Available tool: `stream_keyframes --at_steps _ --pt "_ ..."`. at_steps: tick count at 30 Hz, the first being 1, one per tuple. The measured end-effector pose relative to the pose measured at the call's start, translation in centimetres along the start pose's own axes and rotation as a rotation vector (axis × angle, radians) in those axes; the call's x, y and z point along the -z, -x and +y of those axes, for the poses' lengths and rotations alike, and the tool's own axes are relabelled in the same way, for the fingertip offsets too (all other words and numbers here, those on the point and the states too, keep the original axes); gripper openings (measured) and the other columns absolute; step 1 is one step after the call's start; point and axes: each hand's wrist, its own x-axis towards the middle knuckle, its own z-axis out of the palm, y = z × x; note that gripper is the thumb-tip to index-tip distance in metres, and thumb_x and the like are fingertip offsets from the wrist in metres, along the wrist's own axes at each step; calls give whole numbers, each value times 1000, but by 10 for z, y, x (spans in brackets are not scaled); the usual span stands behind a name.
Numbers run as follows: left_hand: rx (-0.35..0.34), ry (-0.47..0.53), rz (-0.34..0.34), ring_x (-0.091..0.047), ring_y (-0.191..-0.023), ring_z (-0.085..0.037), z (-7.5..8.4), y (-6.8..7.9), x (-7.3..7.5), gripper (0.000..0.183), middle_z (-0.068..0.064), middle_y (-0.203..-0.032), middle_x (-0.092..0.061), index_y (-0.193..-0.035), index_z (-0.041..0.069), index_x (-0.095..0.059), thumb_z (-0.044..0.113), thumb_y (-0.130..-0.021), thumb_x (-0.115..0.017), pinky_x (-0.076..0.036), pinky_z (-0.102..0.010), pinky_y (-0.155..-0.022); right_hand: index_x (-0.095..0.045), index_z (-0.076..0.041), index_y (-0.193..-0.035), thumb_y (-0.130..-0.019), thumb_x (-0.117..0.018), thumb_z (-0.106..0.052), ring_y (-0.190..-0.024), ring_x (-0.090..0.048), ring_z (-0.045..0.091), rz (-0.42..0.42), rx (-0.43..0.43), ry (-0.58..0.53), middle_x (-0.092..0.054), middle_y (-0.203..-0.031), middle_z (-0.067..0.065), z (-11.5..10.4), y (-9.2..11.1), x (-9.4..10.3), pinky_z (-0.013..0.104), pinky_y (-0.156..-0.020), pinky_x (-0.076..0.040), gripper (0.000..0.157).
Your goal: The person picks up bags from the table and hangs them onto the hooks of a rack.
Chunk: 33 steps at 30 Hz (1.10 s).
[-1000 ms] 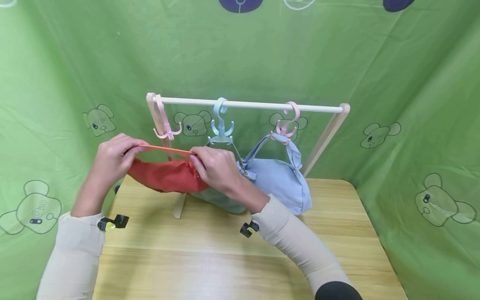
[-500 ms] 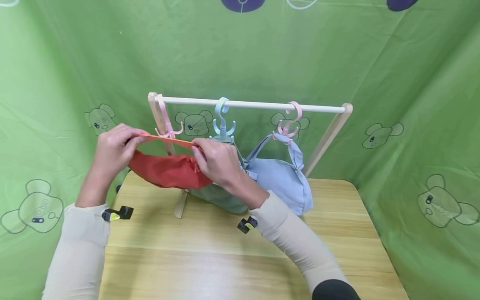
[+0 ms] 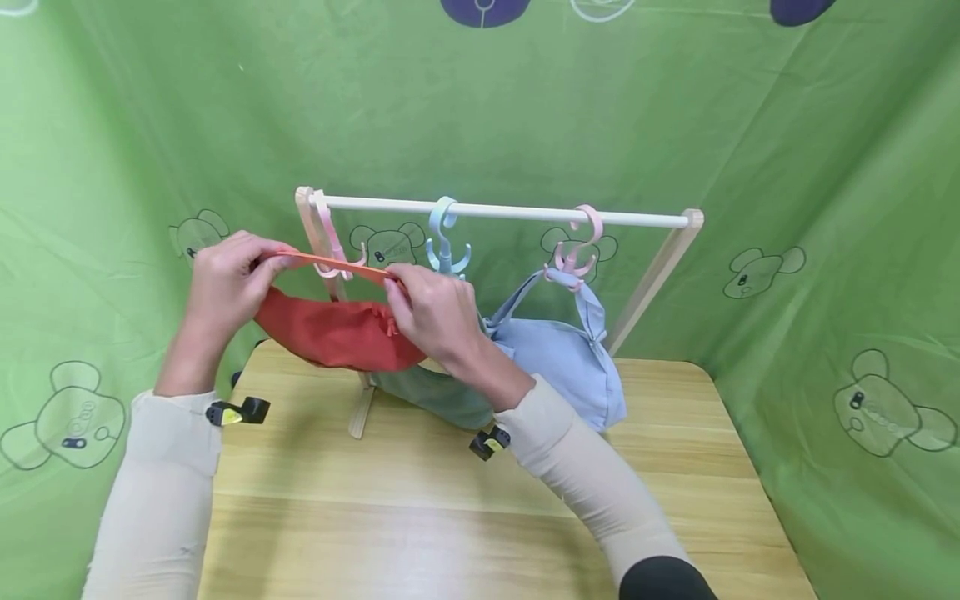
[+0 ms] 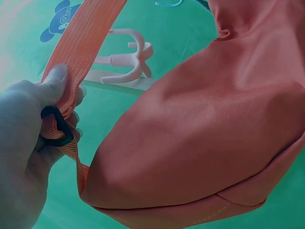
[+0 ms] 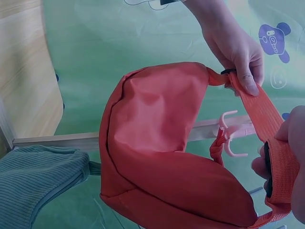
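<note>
A red shoulder bag (image 3: 337,333) hangs in the air below its orange-red webbing strap (image 4: 88,43), which is stretched between my two hands. My left hand (image 3: 228,283) pinches the strap between thumb and fingers, beside a black buckle (image 4: 59,126). With curled fingers, my right hand (image 3: 438,317) grips the strap's other end, over another black fitting (image 5: 268,169). In the head view the strap crosses in front of the prongs of the left pink hook (image 3: 330,225). The right wrist view shows that hook (image 5: 233,133) beyond the bag, near the strap.
A white rail (image 3: 517,212) on wooden legs also carries a blue hook (image 3: 444,225) and a second pink hook (image 3: 588,221). A light blue bag (image 3: 555,367) hangs at right, a green corduroy bag (image 5: 43,186) at the middle. The wooden table (image 3: 450,517) lies below.
Both hands have risen, lifting the strap and the red bag up to the height of the left pink hook's prongs. The hold on the strap is unchanged.
</note>
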Motion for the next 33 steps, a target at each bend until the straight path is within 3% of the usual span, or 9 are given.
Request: stream_keyframes --at_steps 8,21,33 --pt "7 -9 4 -45 -74 6 -3 -5 0 9 -20 -79 -76 -93 -5 -79 1 -87 -80 -33 -8 -65 -76 -9 -109 -103 -60 -17 -53 -51 10 -12 -21 -6 -75 -82 0 1 -8 0 25 -43 -42 19" --pt "26 -6 -6 -42 -75 13 -8 -9 -1 11 -20 -80 -76 -94 -6 -79 4 -89 -79 -32 -8 -65 -76 -11 -110 -104 -59 -20 -54 -52 11 -28 -61 4 -75 -84 -1 0 -16 2 24 -43 -39 21" --pt "89 20 1 -43 -73 13 -18 -9 -4 11 -21 -79 -75 -94 -5 -79 5 -89 -79 -32 -6 -65 -76 -12 -109 -103 -59 -19 -55 -55 11 -63 -82 29 -76 -85 -2 -3 -20 -2 27 -43 -43 19"
